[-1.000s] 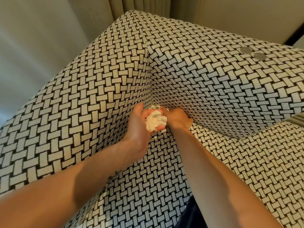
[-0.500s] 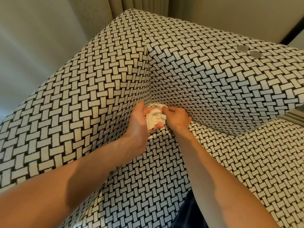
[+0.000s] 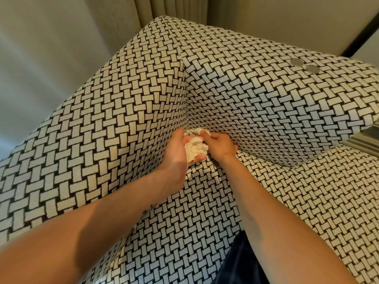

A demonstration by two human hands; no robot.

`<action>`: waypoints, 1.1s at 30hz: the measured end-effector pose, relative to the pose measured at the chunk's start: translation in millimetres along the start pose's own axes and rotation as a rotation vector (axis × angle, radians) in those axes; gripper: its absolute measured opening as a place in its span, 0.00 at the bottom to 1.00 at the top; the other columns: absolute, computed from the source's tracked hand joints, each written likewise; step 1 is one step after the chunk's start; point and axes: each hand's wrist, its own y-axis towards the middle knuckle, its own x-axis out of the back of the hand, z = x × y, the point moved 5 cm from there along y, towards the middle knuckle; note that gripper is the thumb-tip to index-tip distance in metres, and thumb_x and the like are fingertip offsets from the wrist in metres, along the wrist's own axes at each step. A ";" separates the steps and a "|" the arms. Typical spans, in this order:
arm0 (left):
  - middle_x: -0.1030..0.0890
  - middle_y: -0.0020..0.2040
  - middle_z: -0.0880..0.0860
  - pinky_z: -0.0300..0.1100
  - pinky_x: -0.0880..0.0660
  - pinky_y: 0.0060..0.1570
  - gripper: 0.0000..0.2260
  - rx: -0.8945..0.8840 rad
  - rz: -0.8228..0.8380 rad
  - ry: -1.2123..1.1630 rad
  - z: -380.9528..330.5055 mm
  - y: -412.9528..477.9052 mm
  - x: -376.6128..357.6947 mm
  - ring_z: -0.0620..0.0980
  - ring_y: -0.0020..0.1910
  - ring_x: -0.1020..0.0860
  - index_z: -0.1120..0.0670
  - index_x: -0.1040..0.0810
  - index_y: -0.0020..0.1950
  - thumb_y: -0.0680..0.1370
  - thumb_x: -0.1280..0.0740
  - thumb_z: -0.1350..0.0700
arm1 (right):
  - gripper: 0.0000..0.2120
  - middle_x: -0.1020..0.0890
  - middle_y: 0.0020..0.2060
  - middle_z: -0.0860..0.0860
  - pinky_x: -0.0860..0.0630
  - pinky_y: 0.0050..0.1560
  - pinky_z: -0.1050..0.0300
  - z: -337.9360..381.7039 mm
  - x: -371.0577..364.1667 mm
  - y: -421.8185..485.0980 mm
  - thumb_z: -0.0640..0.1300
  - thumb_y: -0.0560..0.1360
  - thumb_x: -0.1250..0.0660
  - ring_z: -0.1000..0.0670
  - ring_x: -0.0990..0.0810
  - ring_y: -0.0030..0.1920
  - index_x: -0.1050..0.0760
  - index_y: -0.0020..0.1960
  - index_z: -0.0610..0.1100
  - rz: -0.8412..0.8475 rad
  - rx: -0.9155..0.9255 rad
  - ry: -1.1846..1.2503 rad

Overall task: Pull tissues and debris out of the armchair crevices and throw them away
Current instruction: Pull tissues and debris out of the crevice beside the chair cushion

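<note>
Armchair [image 3: 127, 128]: covered in a black and cream woven pattern. Two padded walls meet in an inner corner, and the seat [image 3: 196, 214] lies below them.
Left hand [image 3: 176, 149]: at the inner corner of the armchair, just above the seat. Its fingers are curled round a crumpled tissue, with the thumb on the upper side.
Crumpled tissue [image 3: 195, 149]: a white wad lying in the left palm, out of the crevice, between the two hands.
Right hand [image 3: 221, 145]: just beside the left one, close against the right wall. Its fingers are bent, and the index finger [image 3: 205, 132] reaches toward the corner crevice.
Second tissue [image 3: 194, 131]: a white piece sitting in the crevice at the inner corner, behind the wad and partly hidden by both hands.
Grip of the right hand: the index fingertip lies on the second tissue, but I cannot tell if the hand pinches it (the thumb is hidden from here).
Two round discs [image 3: 297, 62]: grey and flat, side by side on the top edge of the right wall, well apart from the hands. They are too small to say what they are.
Curtain [image 3: 174, 9]: pale and pleated, behind the far corner of the armchair.
Dark blue cloth [image 3: 240, 263]: at the near edge of the seat, beside the right forearm.
</note>
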 end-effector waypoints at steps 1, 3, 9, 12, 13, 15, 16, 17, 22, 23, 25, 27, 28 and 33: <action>0.15 0.37 0.53 0.52 0.20 0.54 0.24 0.000 -0.003 0.015 -0.1 -1.1 0.6 0.50 0.42 0.19 0.61 0.19 0.49 0.87 0.49 0.47 | 0.19 0.14 0.44 0.56 0.47 0.73 0.41 -0.1 0.7 -2.4 0.69 0.76 0.38 0.50 0.20 0.53 0.16 0.45 0.58 0.031 0.013 0.045; 0.16 0.42 0.55 0.53 0.21 0.58 0.22 -0.001 -0.021 0.035 -0.1 -1.6 2.8 0.51 0.44 0.19 0.61 0.19 0.51 0.86 0.48 0.48 | 0.15 0.14 0.48 0.59 0.40 0.75 0.39 -0.5 3.6 -6.7 0.71 0.71 0.35 0.52 0.19 0.57 0.16 0.45 0.64 0.081 0.043 0.163; 0.17 0.47 0.56 0.54 0.21 0.62 0.18 0.024 -0.014 0.105 5.2 4.1 6.5 0.53 0.48 0.20 0.59 0.22 0.53 0.86 0.46 0.49 | 0.09 0.14 0.46 0.59 0.20 0.48 0.57 5.8 32.4 -37.4 0.49 0.78 0.29 0.60 0.17 0.48 0.16 0.58 0.56 0.118 0.164 0.444; 0.16 0.48 0.57 0.52 0.20 0.60 0.17 0.022 0.011 0.140 7.9 7.5 7.5 0.52 0.49 0.19 0.60 0.20 0.55 0.85 0.45 0.51 | 0.10 0.14 0.49 0.59 0.20 0.43 0.65 13.3 42.2 -52.5 0.46 0.79 0.30 0.60 0.17 0.50 0.16 0.57 0.58 0.075 0.220 0.511; 0.16 0.49 0.57 0.51 0.20 0.58 0.17 0.027 0.014 0.136 8.6 8.6 7.4 0.52 0.49 0.19 0.60 0.20 0.55 0.85 0.44 0.52 | 0.11 0.14 0.49 0.60 0.22 0.45 0.68 14.6 44.2 -54.7 0.45 0.79 0.31 0.62 0.17 0.51 0.17 0.58 0.57 0.064 0.232 0.524; 0.17 0.49 0.56 0.47 0.20 0.54 0.15 0.032 0.017 0.114 10.2 11.8 8.0 0.52 0.49 0.19 0.59 0.20 0.53 0.85 0.43 0.52 | 0.13 0.14 0.50 0.59 0.22 0.48 0.68 15.9 46.9 -58.0 0.42 0.79 0.31 0.61 0.17 0.52 0.19 0.62 0.54 0.049 0.218 0.564; 0.17 0.48 0.56 0.46 0.20 0.53 0.14 0.034 0.023 0.104 10.5 12.9 7.6 0.51 0.49 0.19 0.58 0.20 0.53 0.85 0.43 0.53 | 0.14 0.14 0.51 0.57 0.21 0.50 0.64 16.0 48.8 -59.8 0.41 0.79 0.31 0.59 0.17 0.53 0.19 0.62 0.54 0.045 0.198 0.591; 0.17 0.48 0.55 0.45 0.20 0.52 0.14 0.034 0.033 0.097 10.4 13.4 7.3 0.51 0.48 0.19 0.58 0.20 0.53 0.85 0.43 0.53 | 0.15 0.14 0.52 0.56 0.20 0.53 0.61 14.6 49.4 -60.0 0.40 0.79 0.31 0.56 0.17 0.55 0.19 0.61 0.55 0.047 0.188 0.612; 0.15 0.49 0.52 0.44 0.22 0.52 0.14 -0.020 0.105 0.124 7.1 10.0 3.3 0.51 0.52 0.20 0.55 0.19 0.55 0.86 0.44 0.54 | 0.13 0.14 0.53 0.54 0.18 0.56 0.50 19.2 55.1 -71.9 0.40 0.79 0.32 0.51 0.16 0.56 0.17 0.58 0.54 0.078 0.172 0.652; 0.14 0.52 0.53 0.44 0.22 0.53 0.14 -0.025 0.123 0.117 6.4 8.6 1.9 0.52 0.54 0.19 0.55 0.19 0.56 0.86 0.44 0.54 | 0.12 0.14 0.53 0.53 0.18 0.55 0.50 20.9 54.5 -74.4 0.40 0.79 0.33 0.49 0.16 0.56 0.17 0.57 0.53 0.095 0.162 0.667; 0.14 0.55 0.54 0.44 0.22 0.55 0.14 -0.035 0.158 0.119 5.2 6.2 0.0 0.52 0.58 0.19 0.56 0.19 0.56 0.85 0.45 0.55 | 0.12 0.13 0.51 0.51 0.21 0.50 0.48 25.2 52.6 -79.9 0.40 0.80 0.36 0.47 0.16 0.52 0.17 0.55 0.52 0.145 0.153 0.665; 0.14 0.54 0.54 0.42 0.23 0.53 0.14 -0.042 0.189 0.132 5.2 6.2 -1.9 0.49 0.56 0.19 0.57 0.19 0.56 0.85 0.44 0.56 | 0.13 0.14 0.47 0.52 0.25 0.46 0.48 29.6 50.7 -84.6 0.42 0.80 0.38 0.50 0.18 0.47 0.17 0.51 0.54 0.189 0.150 0.641; 0.15 0.55 0.55 0.42 0.23 0.53 0.13 -0.048 0.204 0.148 5.2 6.0 -2.3 0.49 0.56 0.19 0.59 0.20 0.59 0.84 0.43 0.56 | 0.14 0.14 0.44 0.53 0.26 0.45 0.51 31.9 50.0 -86.9 0.42 0.80 0.39 0.52 0.19 0.45 0.17 0.50 0.55 0.206 0.152 0.635; 0.17 0.60 0.55 0.41 0.22 0.53 0.13 -0.058 0.221 0.231 8.1 7.3 -2.6 0.49 0.57 0.18 0.57 0.25 0.67 0.83 0.36 0.57 | 0.14 0.16 0.52 0.51 0.24 0.40 0.63 35.6 48.2 -89.2 0.39 0.81 0.38 0.57 0.18 0.46 0.19 0.59 0.53 0.228 0.196 0.661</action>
